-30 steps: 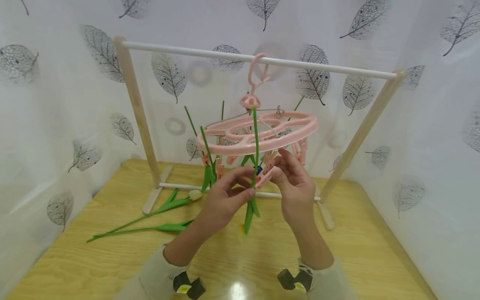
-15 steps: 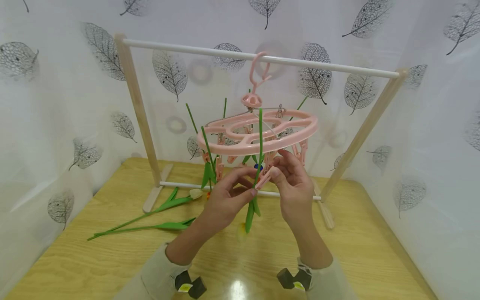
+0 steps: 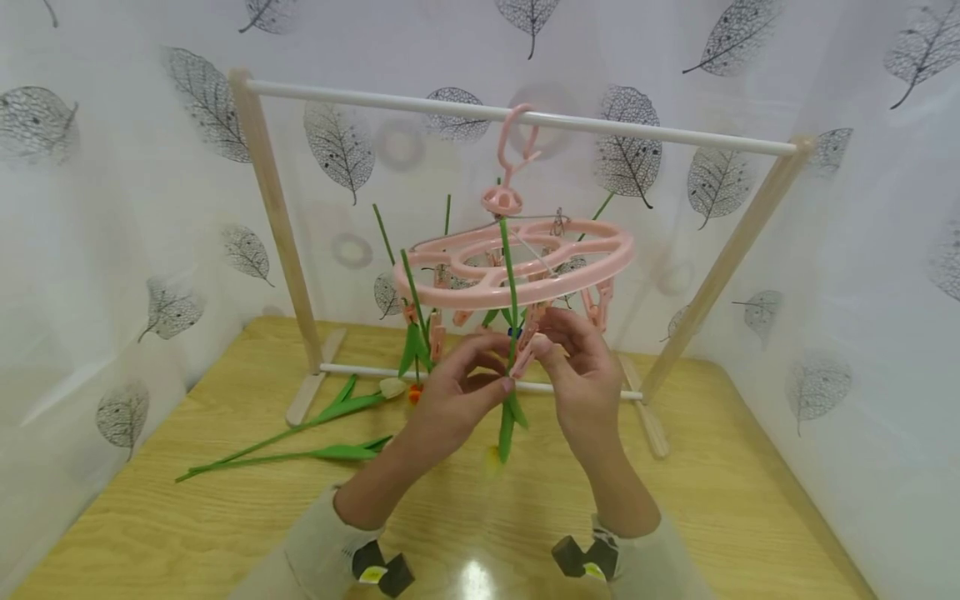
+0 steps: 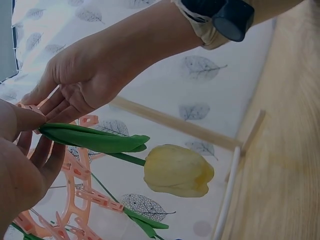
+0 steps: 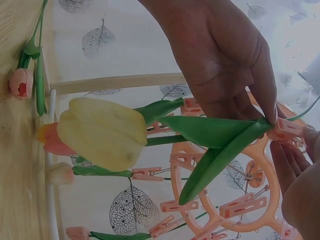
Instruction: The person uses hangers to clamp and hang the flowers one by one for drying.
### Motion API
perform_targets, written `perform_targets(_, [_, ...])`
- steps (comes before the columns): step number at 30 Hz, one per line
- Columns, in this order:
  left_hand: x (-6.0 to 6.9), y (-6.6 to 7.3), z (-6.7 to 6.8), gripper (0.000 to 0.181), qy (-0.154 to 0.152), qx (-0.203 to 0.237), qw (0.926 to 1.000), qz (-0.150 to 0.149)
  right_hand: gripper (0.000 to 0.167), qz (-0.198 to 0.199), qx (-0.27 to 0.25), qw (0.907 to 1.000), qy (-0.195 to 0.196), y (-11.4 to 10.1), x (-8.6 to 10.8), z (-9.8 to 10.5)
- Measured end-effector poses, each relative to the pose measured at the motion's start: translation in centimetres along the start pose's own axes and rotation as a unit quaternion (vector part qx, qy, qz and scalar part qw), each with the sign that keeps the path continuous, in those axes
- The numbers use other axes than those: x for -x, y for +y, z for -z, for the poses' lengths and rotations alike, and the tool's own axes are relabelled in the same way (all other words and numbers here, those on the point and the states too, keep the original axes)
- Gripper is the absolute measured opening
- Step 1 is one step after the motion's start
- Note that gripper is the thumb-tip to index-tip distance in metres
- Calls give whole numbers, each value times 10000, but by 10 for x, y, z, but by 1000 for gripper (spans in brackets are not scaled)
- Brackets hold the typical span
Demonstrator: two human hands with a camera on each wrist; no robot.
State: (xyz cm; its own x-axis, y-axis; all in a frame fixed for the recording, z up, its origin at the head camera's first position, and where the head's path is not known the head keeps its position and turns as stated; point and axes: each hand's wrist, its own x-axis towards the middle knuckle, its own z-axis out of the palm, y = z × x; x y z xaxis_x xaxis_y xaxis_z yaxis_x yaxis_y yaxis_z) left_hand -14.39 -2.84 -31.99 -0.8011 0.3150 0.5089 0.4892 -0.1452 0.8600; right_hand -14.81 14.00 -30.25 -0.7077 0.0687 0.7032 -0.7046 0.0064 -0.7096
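A yellow artificial tulip hangs bloom-down, its green stem rising in front of the pink clip hanger. My left hand pinches that stem just above the leaves. Close on the right, my right hand holds a pink clothespin of the hanger between thumb and fingers. In the right wrist view the clothespin's end meets the stem at the base of the leaves; whether it bites on the stem is hard to tell. Several other tulips hang bloom-down from the hanger's clips.
The hanger hooks over the white top rod of a wooden rack. Two more tulips lie on the wooden table at left, one with a white bloom. A leaf-print curtain surrounds the table.
My right hand has shifted slightly left and down, and the clothespin now stands steeper against the stem. The stem's top swayed right, then back left; the bloom hangs slightly farther right.
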Motion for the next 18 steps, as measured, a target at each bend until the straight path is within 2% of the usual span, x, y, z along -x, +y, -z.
perform_targets(3, [0, 0, 0, 41, 4, 22, 10000, 52, 30, 42, 156, 9999, 63, 1, 0, -1])
perform_targets(7, [2, 1, 1, 41, 48, -5, 9999, 139, 29, 9, 93, 9999, 50, 1, 1, -2])
perform_targets(14, [0, -4, 0, 42, 79, -4, 9999, 101, 27, 121, -2, 9999, 26, 0, 0, 0])
perform_targets(18, [0, -6, 4, 44, 98, -67, 9997, 202, 27, 8, 85, 9999, 86, 0, -2, 0])
